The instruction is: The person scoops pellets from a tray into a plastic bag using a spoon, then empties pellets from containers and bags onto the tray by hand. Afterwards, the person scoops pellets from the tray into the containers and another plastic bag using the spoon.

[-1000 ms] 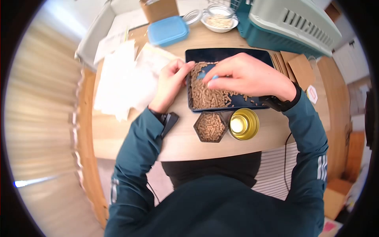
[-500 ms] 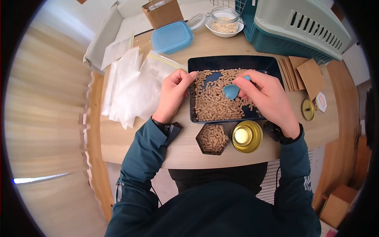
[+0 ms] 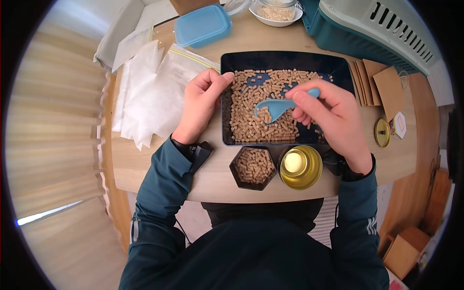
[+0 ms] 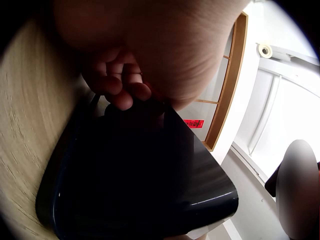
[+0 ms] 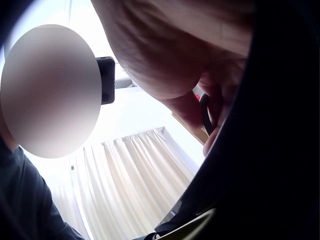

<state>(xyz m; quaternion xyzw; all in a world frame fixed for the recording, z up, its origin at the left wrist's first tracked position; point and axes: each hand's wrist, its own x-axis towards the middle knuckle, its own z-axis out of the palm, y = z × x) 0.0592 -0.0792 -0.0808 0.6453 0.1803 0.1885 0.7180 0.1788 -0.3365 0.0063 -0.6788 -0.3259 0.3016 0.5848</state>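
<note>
A dark rectangular tray [image 3: 280,60] holds a spread of brown pellets [image 3: 261,104] on the wooden table [image 3: 159,166]. My left hand [image 3: 200,104] grips the tray's left rim, thumb over the edge; the left wrist view shows its fingers [image 4: 122,92] curled on the tray's wall [image 4: 140,190]. My right hand [image 3: 328,116] pinches the handle of a blue scoop [image 3: 278,106], whose bowl hovers over the pellets. In front of the tray stand a hexagonal tin [image 3: 253,166] full of pellets and a round gold tin [image 3: 297,166].
Clear plastic bags [image 3: 150,92] lie left of the tray. Behind are a blue lidded box [image 3: 200,24], a bowl with a jar [image 3: 275,9] and a teal pet carrier [image 3: 382,29]. Brown cards [image 3: 382,84] and a gold lid [image 3: 383,133] lie at the right.
My right hand has drawn back to the right and turned the blue scoop so its handle points right. The left hand has stayed on the tray's rim. The camera has tilted.
</note>
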